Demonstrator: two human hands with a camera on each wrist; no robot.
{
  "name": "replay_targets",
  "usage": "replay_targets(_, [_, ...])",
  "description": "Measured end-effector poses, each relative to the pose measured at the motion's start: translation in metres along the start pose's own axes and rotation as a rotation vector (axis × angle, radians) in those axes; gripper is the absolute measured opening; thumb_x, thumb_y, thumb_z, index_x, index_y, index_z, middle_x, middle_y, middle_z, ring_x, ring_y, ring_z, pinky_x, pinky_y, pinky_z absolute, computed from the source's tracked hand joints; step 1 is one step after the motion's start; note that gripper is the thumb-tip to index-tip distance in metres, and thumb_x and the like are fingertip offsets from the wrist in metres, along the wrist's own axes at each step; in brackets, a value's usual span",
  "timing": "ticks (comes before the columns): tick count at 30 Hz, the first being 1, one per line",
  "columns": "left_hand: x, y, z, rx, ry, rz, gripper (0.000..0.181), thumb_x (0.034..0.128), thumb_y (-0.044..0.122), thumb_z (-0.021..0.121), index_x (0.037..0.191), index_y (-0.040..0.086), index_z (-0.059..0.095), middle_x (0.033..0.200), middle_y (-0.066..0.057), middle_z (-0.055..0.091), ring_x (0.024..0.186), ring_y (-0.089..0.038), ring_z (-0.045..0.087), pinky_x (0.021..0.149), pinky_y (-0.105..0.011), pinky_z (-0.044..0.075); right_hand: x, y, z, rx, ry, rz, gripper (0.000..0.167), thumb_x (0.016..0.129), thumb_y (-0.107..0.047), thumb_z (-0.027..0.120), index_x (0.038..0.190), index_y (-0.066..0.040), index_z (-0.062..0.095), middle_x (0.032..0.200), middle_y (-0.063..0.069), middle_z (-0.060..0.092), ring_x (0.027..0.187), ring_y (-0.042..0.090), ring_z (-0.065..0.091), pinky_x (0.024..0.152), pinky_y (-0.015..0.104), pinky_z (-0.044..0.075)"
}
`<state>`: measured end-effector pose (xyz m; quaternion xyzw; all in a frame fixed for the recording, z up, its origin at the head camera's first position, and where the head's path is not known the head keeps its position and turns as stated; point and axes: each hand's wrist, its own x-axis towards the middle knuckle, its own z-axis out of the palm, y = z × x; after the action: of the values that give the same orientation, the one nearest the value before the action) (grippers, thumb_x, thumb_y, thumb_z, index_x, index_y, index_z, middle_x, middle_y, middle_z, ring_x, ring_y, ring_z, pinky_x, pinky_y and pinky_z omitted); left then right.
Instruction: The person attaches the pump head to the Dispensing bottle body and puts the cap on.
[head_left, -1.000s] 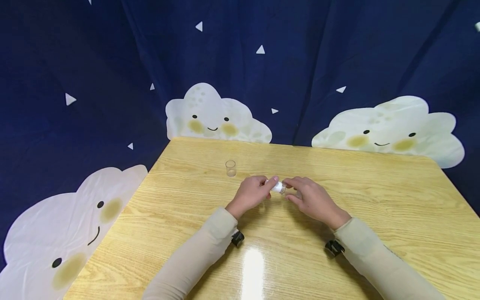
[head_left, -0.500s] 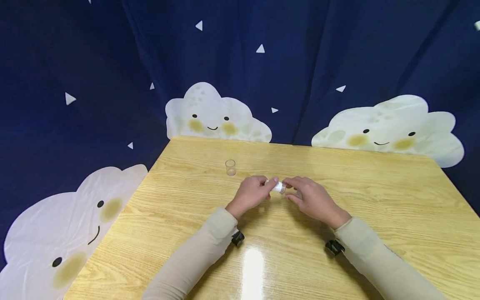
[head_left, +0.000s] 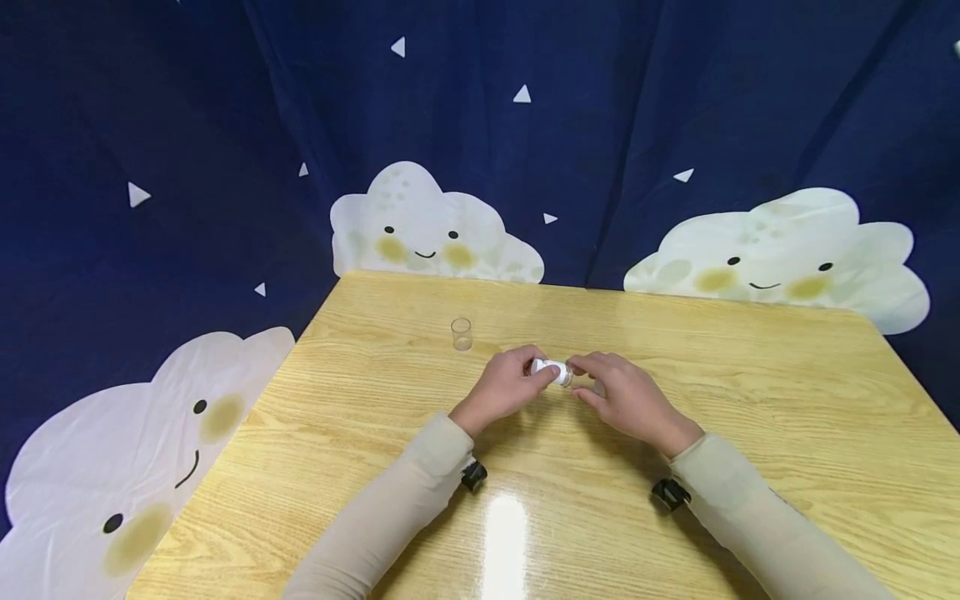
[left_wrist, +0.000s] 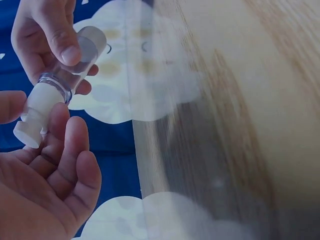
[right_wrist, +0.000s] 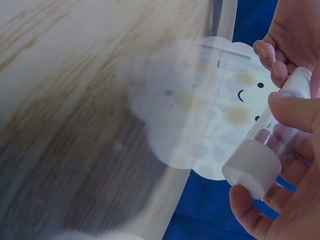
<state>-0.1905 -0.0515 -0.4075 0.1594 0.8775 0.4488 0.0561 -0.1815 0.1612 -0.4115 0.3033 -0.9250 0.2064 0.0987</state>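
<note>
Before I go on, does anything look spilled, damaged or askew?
Nothing stands out. The clear cup stands upright on the table; the left hand and right hand hold the bottle slanted. No spill or damage shows, though the bottle is partly hidden.

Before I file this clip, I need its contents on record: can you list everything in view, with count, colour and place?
Bottle: 1, clear and white, centre of the head view
Cup: 1, clear, on the table, left of centre towards the far edge
Table: 1, light wood, foreground
Curtain: 1, dark blue, behind the table
Cloud prints: 3, white with yellow cheeks, left, back centre, back right
Triangles: several, white, on the curtain
Wrist devices: 2, black, one per wrist
Sleeves: 2, beige, lower foreground
Left hand: 1, bare, holding the bottle's white part
Right hand: 1, bare, holding the bottle's clear body
</note>
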Motion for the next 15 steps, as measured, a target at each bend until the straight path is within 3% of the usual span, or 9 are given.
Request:
replay_targets(9, [0.0009, -0.001, 0.0023, -0.02, -0.023, -0.016, 0.025, 0.0962, 0.035, 0.062, 0.107, 0.013, 0.067, 0.08, 0.0, 0.066, 0.063, -0.009, 0.057, 0.054, -0.023, 0.047, -0.0004, 0.0015, -0.0007, 0.007, -0.003, -0.008, 0.038, 0.089, -0.016, 0.074, 0.125, -0.005, 0.066, 0.106, 0.007, 0.073, 0.085, 0.02, 0.065, 0.072, 0.036, 0.053])
replay_targets(15, [0.0021, -0.0034, 0.0026, 0.008, -0.004, -0.009, 0.042, 0.098, 0.048, 0.056, 0.119, 0.013, 0.064, 0.082, -0.002, 0.066, 0.062, -0.01, 0.057, 0.056, -0.025, 0.046, -0.0004, 0.0018, -0.0016, 0.011, 0.007, -0.013, 0.037, 0.089, -0.016, 0.074, 0.123, -0.005, 0.066, 0.106, 0.008, 0.073, 0.086, 0.021, 0.066, 0.072, 0.037, 0.054])
